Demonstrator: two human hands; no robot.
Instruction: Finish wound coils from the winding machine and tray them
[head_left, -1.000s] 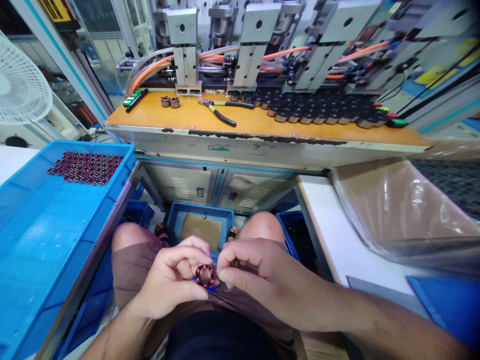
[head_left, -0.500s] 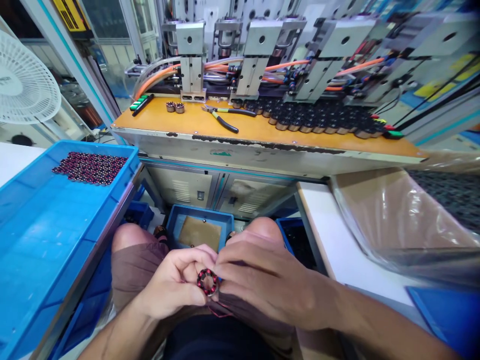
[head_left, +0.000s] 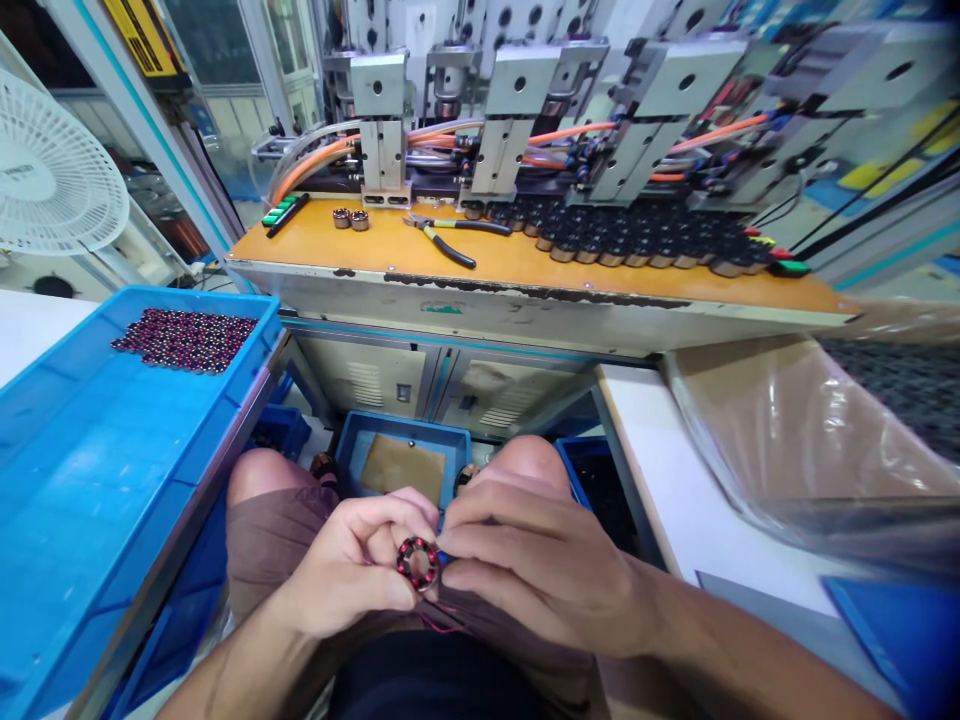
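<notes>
Over my lap, my left hand is closed on a small motor stator, a dark ring with red windings whose open centre faces up. Thin reddish lead wires hang from its lower side. My right hand is at the stator's right side, its thumb and fingertips bent together close against the rim. What sits between those fingertips is too small and too hidden to make out. Many similar red-wound stators lie packed in the far end of a blue tray at left.
On the orange bench lie cutting pliers, two loose stators and rows of dark ring parts, below a machine with metal clamps. A white side table carries a plastic-lined box. A fan stands left.
My right fingertips have drawn slightly away from the stator, with a small gap now showing. My left hand keeps its hold. The whole view has shifted a little.
</notes>
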